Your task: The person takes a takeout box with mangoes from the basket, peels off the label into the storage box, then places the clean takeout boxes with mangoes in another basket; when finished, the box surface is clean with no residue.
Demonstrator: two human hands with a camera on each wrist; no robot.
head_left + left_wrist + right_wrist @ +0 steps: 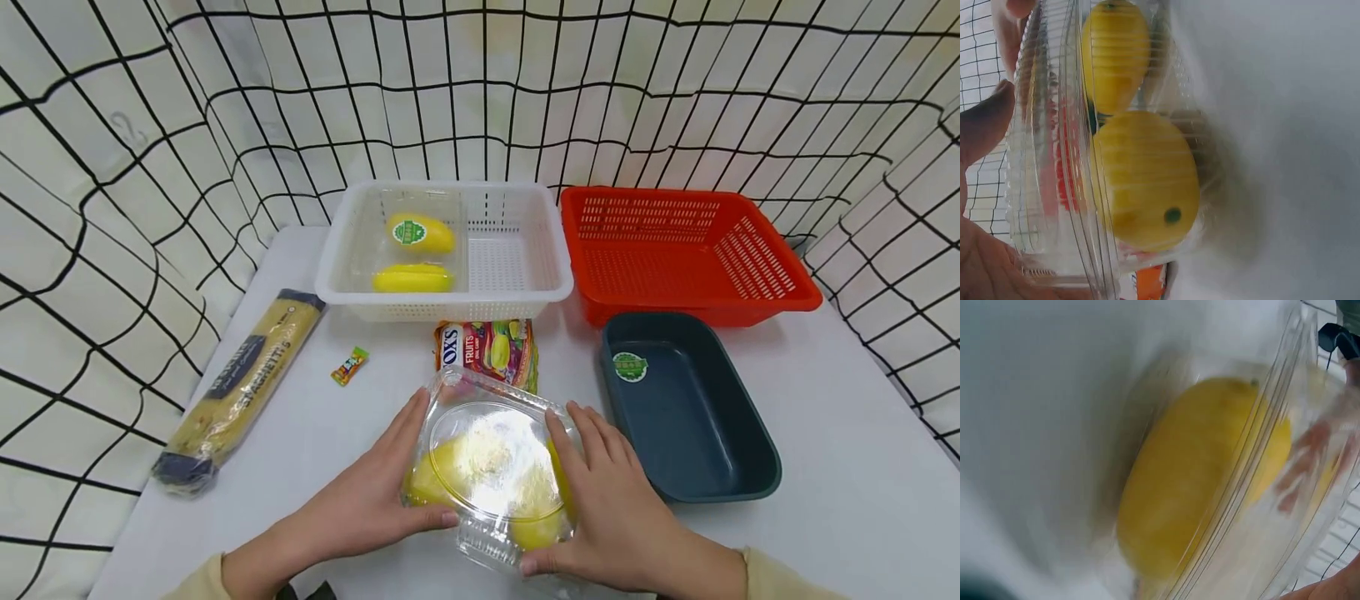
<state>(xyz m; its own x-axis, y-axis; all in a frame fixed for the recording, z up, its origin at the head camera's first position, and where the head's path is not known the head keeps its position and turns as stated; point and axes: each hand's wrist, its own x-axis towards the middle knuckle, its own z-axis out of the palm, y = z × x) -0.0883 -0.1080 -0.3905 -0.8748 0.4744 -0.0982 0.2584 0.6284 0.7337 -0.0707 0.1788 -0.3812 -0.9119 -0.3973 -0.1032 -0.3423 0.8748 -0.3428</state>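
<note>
Both hands hold a clear plastic clamshell box (487, 467) near the table's front edge, one at each side. The left hand (375, 483) grips its left side, thumb toward the front corner. On the right side lies the right hand (607, 500), fingers along the edge and thumb at the front. Through the plastic show yellow fruits (1147, 181), smooth and rounded; in the right wrist view one long yellow fruit (1185, 481) fills the box's side. Glare on the lid hides part of the contents. Just behind the box lies a fruit candy bag (487, 350), partly covered by it.
At the back stand a white basket (517, 296), containing a clear box with yellow fruits (420, 233), and a red basket (690, 312). A dark blue tub (690, 417) is at right. Spaghetti (240, 392) and a small wrapped candy (349, 367) lie left. Black netting surrounds the table.
</note>
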